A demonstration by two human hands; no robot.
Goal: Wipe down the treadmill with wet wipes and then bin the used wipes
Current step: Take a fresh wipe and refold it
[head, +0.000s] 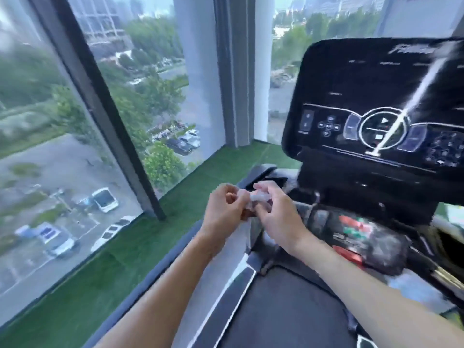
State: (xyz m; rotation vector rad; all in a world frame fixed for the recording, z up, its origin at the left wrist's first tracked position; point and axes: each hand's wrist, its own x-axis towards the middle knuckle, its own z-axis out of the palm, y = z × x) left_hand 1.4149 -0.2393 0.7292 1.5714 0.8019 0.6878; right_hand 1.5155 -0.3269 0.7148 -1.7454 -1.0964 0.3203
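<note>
floor-to-ceiling glass window [62, 121] with a dark frame fills the left and far sides; a street and parked cars show far below. green artificial-turf floor [100, 285] runs along the foot of the glass. black treadmill [276, 317] occupies the right and near part of the scene, with its dark running belt nearest and a grey side rail at the belt's left edge. glossy black control console [364, 79] stands at far right; its white button markings are blurred. below the console lies a dark soft packet with red and green print [364, 237]; lettering not legible.

left hand [226, 209] and right hand [278, 217] meet over the treadmill's left front corner, near the left handrail end. small whitish crumpled wet wipe [256, 197] is held between them. left hand: fingers curled in, thumb and fingertips pinching the wipe's left end. right hand: fingers bent, pinching its right end. motion blur hides the wipe's edges; whether it touches the treadmill cannot be told.
</note>
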